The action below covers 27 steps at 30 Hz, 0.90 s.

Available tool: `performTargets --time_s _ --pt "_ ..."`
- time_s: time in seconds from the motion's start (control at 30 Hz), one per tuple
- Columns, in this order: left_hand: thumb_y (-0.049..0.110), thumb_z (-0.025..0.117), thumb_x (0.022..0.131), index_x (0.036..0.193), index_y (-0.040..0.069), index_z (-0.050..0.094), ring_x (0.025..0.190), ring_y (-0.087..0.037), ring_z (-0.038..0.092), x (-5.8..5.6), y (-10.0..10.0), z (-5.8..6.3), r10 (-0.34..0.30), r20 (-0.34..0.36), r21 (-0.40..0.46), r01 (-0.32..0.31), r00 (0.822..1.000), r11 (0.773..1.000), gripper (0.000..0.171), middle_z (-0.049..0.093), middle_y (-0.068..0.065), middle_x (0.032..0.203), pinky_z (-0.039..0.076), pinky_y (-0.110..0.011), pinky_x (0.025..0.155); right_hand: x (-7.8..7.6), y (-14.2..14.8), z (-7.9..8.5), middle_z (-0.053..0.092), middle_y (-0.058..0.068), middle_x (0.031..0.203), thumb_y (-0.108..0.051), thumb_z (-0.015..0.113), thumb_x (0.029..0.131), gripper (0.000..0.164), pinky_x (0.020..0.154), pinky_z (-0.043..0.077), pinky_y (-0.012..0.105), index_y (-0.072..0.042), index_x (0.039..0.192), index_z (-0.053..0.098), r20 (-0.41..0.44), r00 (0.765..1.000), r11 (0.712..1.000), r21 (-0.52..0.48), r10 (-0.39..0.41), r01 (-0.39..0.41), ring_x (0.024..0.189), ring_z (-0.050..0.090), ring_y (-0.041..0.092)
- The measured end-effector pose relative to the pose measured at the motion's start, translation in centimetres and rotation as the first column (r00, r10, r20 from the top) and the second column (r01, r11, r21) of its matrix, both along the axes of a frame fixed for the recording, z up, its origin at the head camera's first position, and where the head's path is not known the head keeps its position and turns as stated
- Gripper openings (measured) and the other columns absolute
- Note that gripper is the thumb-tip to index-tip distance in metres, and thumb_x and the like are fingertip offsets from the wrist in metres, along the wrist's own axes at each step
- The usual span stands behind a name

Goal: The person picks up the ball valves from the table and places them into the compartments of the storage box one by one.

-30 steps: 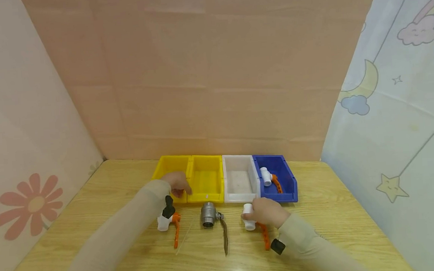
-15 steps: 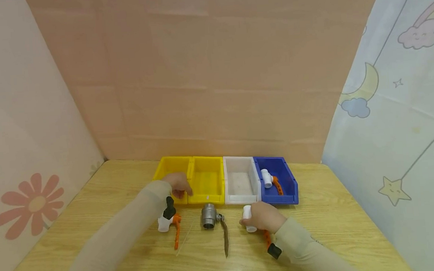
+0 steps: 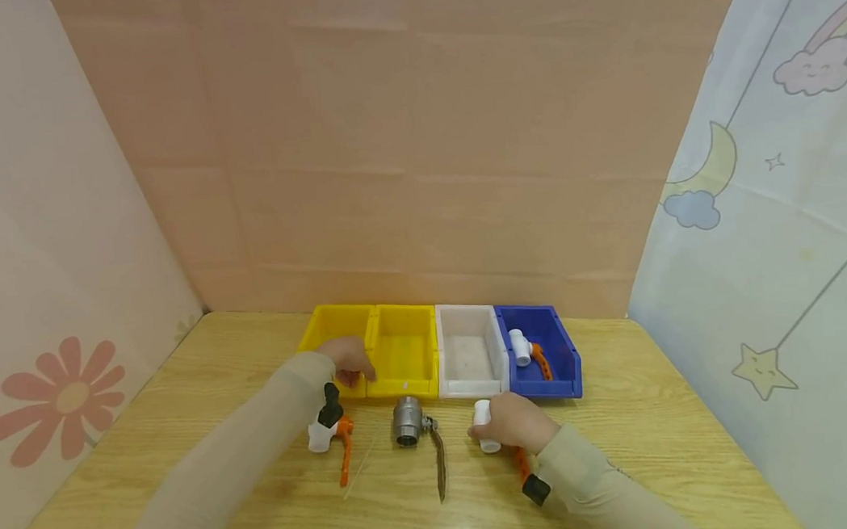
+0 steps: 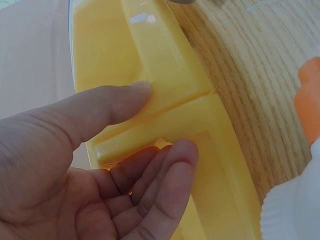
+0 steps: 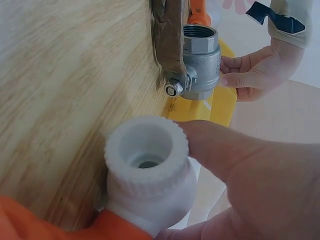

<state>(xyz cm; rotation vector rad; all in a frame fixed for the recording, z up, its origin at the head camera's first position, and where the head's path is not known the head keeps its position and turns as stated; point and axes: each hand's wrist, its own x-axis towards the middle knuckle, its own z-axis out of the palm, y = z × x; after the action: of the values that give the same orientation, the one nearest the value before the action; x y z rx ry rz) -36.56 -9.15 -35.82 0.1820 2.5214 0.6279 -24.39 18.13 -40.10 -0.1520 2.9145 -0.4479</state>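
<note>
The metal valve (image 3: pixel 407 421) lies on the worktop (image 3: pixel 622 422), its brown handle running from its right side toward the person. To the right of the metal valve, the right hand (image 3: pixel 519 420) grips a white plastic valve (image 5: pixel 155 200) between thumb and fingers; this valve's orange handle points back toward the person from under the hand. Beyond the metal valve and to its left, the left hand (image 3: pixel 345 358) is loosely curled where two yellow bins meet, with a gap between thumb and fingertips; whether it touches the bins cannot be told.

Left of the metal valve lies a second white valve (image 3: pixel 322 438) with an orange handle, partly hidden by the wrist strap (image 3: pixel 329 406). A thin stick (image 3: pixel 359 469) lies between it and the metal valve. Just beyond the metal valve is the right yellow bin (image 3: pixel 405 354), with the left yellow bin (image 3: pixel 336 322) farther left. Beyond and to the right of it come the white bin (image 3: pixel 469 359), then the blue bin (image 3: pixel 564 361), which holds another white valve (image 3: pixel 520 346) with an orange handle.
</note>
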Motion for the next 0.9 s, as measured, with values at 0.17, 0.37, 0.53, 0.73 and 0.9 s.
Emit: performTargets --time_s 0.17,0.37,0.53,0.73,0.9 --pt "0.019 0.075 0.083 0.087 0.003 0.065 0.052 -0.013 0.053 -0.1 0.1 0.0 0.004 -0.003 -0.008 -0.004 1.0 1.0 0.02 0.051 -0.003 0.061 0.058 -0.03 0.066 -0.2 0.1 0.0 0.053 0.003 0.065 -0.039 0.077 0.078 0.038 0.052 0.038 0.026 -0.007 0.072 0.058 0.012 1.0 1.0 0.004 -0.004 0.004 0.057 0.048 0.016" --pt "0.019 0.075 0.083 0.087 0.003 0.065 0.052 -0.013 0.053 -0.1 0.1 0.0 0.0 -0.002 -0.006 0.0 1.0 1.0 0.019 0.05 -0.002 0.06 0.058 -0.03 0.067 -0.4 0.1 -0.1 0.054 0.003 0.066 -0.038 0.077 0.078 0.037 0.053 0.038 0.026 -0.006 0.073 0.058 0.015 1.0 1.0 0.007 -0.001 0.001 0.058 0.049 0.017" --pt "0.019 0.074 0.084 0.087 0.003 0.065 0.053 -0.013 0.053 0.0 0.0 0.1 -0.003 -0.001 0.001 0.003 1.0 1.0 0.019 0.05 -0.002 0.06 0.058 -0.03 0.068 -0.5 0.1 0.0 0.054 0.003 0.066 -0.038 0.077 0.078 0.037 0.053 0.038 0.026 -0.006 0.074 0.058 0.023 1.0 1.0 0.013 0.0 -0.001 0.058 0.049 0.017" --pt "0.019 0.074 0.084 0.086 0.003 0.065 0.053 -0.013 0.054 0.0 0.0 0.1 -0.011 -0.013 -0.007 0.011 1.0 1.0 0.019 0.051 -0.003 0.061 0.058 -0.03 0.066 -0.5 0.1 0.4 0.054 0.003 0.067 -0.039 0.077 0.078 0.038 0.054 0.039 0.027 -0.006 0.075 0.058 0.038 0.999 1.0 0.016 -0.005 0.004 0.059 0.05 0.017" --pt "0.019 0.075 0.083 0.085 0.003 0.065 0.052 -0.014 0.054 0.0 0.0 0.1 -0.004 -0.008 -0.01 0.004 1.0 1.0 0.018 0.051 -0.003 0.061 0.058 -0.03 0.065 -0.4 0.1 1.0 0.054 0.004 0.066 -0.04 0.075 0.079 0.038 0.052 0.041 0.027 -0.006 0.074 0.057 0.045 0.999 1.0 0.017 -0.005 0.004 0.058 0.051 0.018"
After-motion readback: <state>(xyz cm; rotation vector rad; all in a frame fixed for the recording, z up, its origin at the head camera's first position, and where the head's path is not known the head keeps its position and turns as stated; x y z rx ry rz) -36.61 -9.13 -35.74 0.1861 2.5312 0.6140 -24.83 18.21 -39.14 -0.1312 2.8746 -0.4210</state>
